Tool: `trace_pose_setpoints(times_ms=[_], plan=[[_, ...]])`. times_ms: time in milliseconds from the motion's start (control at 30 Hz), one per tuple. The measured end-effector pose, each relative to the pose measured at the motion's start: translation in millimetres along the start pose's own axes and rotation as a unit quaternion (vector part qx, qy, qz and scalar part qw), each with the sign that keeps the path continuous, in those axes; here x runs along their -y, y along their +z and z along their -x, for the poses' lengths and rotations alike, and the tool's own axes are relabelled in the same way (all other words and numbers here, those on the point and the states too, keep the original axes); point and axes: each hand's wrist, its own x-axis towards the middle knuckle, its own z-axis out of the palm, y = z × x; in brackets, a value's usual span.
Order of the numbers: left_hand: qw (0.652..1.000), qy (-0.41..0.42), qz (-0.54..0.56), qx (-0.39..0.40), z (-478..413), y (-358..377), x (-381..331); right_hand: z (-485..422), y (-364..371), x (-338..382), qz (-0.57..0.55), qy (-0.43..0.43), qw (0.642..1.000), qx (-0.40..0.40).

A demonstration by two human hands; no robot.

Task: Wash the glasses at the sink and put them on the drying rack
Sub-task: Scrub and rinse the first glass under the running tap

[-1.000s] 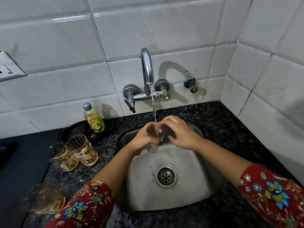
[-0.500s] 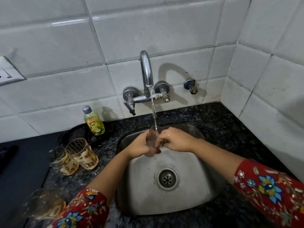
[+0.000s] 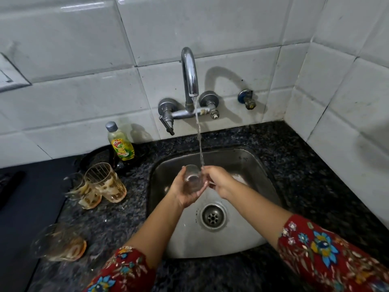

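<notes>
Dark stone bench (image 3: 294, 165) holding one steel sink (image 3: 242, 234). One tap (image 3: 190, 70) behind the sink runs water down over it. Above the sink, my left hand (image 3: 183, 192) cups one clear glass (image 3: 192, 178), fingers curled round it; my right hand (image 3: 219, 180) grips its rim. Left of the sink stand three stained glasses (image 3: 106, 182) and one soap bottle (image 3: 121, 144).

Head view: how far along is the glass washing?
Done: nothing visibly; no drying rack is in view. In hand: the left hand holds one clear glass at the tap stream over the sink, the right hand on its rim. Left: three stained glasses on the counter.
</notes>
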Motion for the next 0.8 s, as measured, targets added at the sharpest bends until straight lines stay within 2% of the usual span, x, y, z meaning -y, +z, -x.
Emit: trace_pose_setpoints(times_ms=[100,200,333,400,467,533,633,700,800], plan=[[0.996,0.022,0.091,-0.013,-12,12,-5,1,6,10,-0.003,0.016,0.999,-0.028],[0.993,0.027,0.112,-0.006,-17,21,-7,2,5,21,-0.032,0.001,0.998,-0.055],[0.998,0.054,-0.027,-0.010,-14,19,-9,10,-6,16,-0.017,-0.040,0.998,-0.046],[0.986,0.092,-0.139,-0.028,-13,17,-8,16,-15,10,0.011,-0.059,0.998,-0.012],[0.957,0.164,-0.234,-0.057,-12,14,-2,22,-21,6,0.057,-0.067,0.995,0.055],[0.913,0.232,-0.330,-0.067,-7,16,3,25,-21,2,0.116,-0.058,0.989,0.078],[0.852,0.239,-0.464,-0.051,-3,17,-1,26,-11,-1,0.078,-0.022,0.995,0.051],[0.829,0.258,-0.490,-0.079,3,19,-12,21,-3,1,0.030,-0.021,0.999,0.026],[0.771,0.367,-0.500,-0.143,18,30,-36,15,3,6,0.015,-0.091,0.996,0.006]])
